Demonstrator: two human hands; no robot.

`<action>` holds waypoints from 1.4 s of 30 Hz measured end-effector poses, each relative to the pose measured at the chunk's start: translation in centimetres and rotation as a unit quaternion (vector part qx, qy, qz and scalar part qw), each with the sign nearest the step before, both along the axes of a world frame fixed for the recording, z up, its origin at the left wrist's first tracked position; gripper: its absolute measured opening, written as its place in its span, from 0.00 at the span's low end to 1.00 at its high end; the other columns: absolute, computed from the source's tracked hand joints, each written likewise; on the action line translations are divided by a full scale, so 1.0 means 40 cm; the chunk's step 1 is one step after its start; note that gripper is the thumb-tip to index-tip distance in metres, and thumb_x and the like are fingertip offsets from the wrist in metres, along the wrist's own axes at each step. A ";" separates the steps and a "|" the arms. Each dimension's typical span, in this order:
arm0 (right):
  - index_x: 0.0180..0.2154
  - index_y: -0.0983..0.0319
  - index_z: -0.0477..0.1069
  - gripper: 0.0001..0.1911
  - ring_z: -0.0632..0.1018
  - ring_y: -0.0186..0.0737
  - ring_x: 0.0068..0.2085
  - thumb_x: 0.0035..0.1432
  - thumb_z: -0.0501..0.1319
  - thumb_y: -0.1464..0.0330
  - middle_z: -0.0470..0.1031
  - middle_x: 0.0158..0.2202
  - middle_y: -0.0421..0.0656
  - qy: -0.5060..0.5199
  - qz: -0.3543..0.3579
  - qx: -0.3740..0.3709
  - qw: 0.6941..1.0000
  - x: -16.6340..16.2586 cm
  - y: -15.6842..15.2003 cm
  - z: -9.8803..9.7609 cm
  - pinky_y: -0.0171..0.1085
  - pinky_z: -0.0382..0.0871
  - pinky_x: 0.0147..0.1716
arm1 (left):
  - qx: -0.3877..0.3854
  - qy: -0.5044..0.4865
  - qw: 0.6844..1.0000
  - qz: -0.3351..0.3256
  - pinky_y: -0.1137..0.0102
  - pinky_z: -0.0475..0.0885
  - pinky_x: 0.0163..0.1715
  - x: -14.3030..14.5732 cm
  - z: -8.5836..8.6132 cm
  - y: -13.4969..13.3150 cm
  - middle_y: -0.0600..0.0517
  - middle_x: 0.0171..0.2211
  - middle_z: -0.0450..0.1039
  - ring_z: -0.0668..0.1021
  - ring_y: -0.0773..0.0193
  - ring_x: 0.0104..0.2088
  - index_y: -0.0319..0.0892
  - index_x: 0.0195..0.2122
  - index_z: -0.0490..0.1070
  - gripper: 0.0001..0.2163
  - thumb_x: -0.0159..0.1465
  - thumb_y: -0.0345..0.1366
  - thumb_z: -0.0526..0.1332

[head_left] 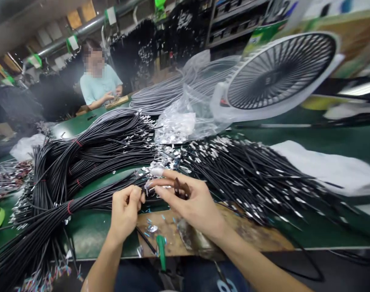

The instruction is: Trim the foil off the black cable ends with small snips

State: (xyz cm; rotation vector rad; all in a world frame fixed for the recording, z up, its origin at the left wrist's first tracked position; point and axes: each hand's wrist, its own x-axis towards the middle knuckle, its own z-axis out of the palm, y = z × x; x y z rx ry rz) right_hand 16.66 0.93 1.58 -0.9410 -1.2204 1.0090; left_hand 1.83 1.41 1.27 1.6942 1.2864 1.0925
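My left hand (126, 209) is closed around the end of a thin black cable (105, 194) that runs off to the left over the green table. My right hand (187, 198) pinches a small silver metal piece (148, 184) at that cable's tip; its forefinger wears a white finger cot, and a dark brown object lies in its palm. A heap of small silver metal shells (163, 160) lies just beyond the fingers. Beneath both hands sits a worn wooden board (248, 235) with scattered bits on it.
Bundles of black cables (87, 158) tied with red bands lie at left, loose terminated cables (251, 178) at right. A clear bag of metal parts (178, 123), a white fan (276, 73), white cloth (327, 166) and grey cables (163, 95) lie beyond. Another person (98, 83) sits far left.
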 end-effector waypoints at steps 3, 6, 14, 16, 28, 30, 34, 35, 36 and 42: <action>0.42 0.65 0.75 0.16 0.82 0.42 0.34 0.48 0.62 0.72 0.81 0.31 0.46 0.009 0.008 -0.002 1.000 -0.004 -0.004 0.003 0.34 0.78 0.29 | -0.047 -0.038 0.998 -0.016 0.75 0.50 0.16 -0.001 0.002 -0.004 0.58 0.15 0.52 0.55 0.73 0.17 0.40 0.17 0.59 0.22 0.63 0.49 0.52; 0.42 0.66 0.75 0.17 0.82 0.41 0.32 0.46 0.63 0.73 0.81 0.31 0.46 0.008 -0.004 -0.011 1.000 -0.011 -0.006 0.002 0.34 0.78 0.28 | -0.065 -0.059 0.996 -0.033 0.74 0.48 0.16 -0.002 0.003 -0.004 0.59 0.14 0.50 0.53 0.73 0.17 0.40 0.17 0.58 0.23 0.62 0.51 0.53; 0.34 0.65 0.76 0.10 0.78 0.36 0.24 0.45 0.64 0.70 0.80 0.27 0.45 0.056 -0.016 -0.047 0.997 -0.005 -0.005 0.011 0.30 0.70 0.15 | -0.024 -0.016 1.000 -0.012 0.75 0.49 0.16 0.001 -0.007 -0.007 0.58 0.15 0.53 0.55 0.73 0.17 0.40 0.18 0.62 0.21 0.64 0.48 0.52; 0.32 0.65 0.76 0.10 0.75 0.34 0.19 0.43 0.65 0.69 0.80 0.25 0.44 0.066 -0.021 -0.060 0.996 -0.002 -0.002 0.011 0.30 0.67 0.13 | -0.007 0.000 1.000 -0.005 0.75 0.51 0.16 0.001 -0.009 -0.009 0.57 0.16 0.55 0.57 0.73 0.17 0.39 0.19 0.64 0.20 0.64 0.46 0.53; 0.31 0.64 0.77 0.07 0.78 0.36 0.24 0.46 0.63 0.72 0.80 0.26 0.43 0.000 -0.072 -0.012 0.997 0.000 -0.002 0.002 0.32 0.75 0.23 | 0.176 0.091 0.978 0.059 0.75 0.63 0.22 0.016 -0.023 -0.010 0.55 0.20 0.70 0.70 0.69 0.21 0.40 0.24 0.72 0.09 0.60 0.34 0.58; 0.30 0.62 0.77 0.06 0.79 0.37 0.26 0.47 0.62 0.72 0.80 0.26 0.42 -0.007 -0.074 0.012 0.997 -0.002 -0.004 0.003 0.32 0.76 0.25 | 0.182 0.091 0.977 0.059 0.76 0.63 0.21 0.017 -0.024 -0.010 0.55 0.20 0.70 0.70 0.70 0.20 0.40 0.24 0.72 0.08 0.60 0.33 0.58; 0.31 0.63 0.77 0.08 0.77 0.35 0.22 0.47 0.61 0.73 0.80 0.25 0.41 -0.033 -0.101 0.029 0.994 -0.006 -0.004 -0.001 0.30 0.73 0.20 | 0.182 0.094 0.977 0.058 0.76 0.64 0.22 0.017 -0.024 -0.013 0.55 0.20 0.71 0.71 0.70 0.21 0.40 0.24 0.71 0.09 0.60 0.34 0.58; 0.32 0.64 0.77 0.08 0.76 0.34 0.21 0.46 0.60 0.74 0.80 0.24 0.41 -0.043 -0.113 0.029 0.992 -0.008 -0.004 -0.003 0.30 0.71 0.19 | 0.181 0.094 0.977 0.059 0.76 0.64 0.21 0.017 -0.023 -0.014 0.55 0.19 0.71 0.71 0.70 0.20 0.40 0.24 0.71 0.09 0.60 0.34 0.58; 0.32 0.64 0.76 0.09 0.75 0.33 0.20 0.46 0.60 0.74 0.80 0.24 0.41 -0.055 -0.126 0.030 0.990 -0.009 -0.005 -0.006 0.30 0.70 0.17 | 0.178 0.093 0.978 0.060 0.76 0.63 0.21 0.017 -0.023 -0.015 0.55 0.19 0.70 0.71 0.70 0.20 0.40 0.24 0.71 0.09 0.60 0.34 0.58; 0.32 0.61 0.75 0.07 0.73 0.31 0.18 0.48 0.61 0.75 0.80 0.26 0.41 -0.144 -0.200 0.123 0.961 -0.015 -0.019 -0.015 0.32 0.69 0.20 | 0.155 0.075 0.983 0.070 0.76 0.63 0.20 0.021 -0.018 -0.017 0.55 0.19 0.71 0.71 0.70 0.19 0.39 0.23 0.71 0.10 0.61 0.35 0.58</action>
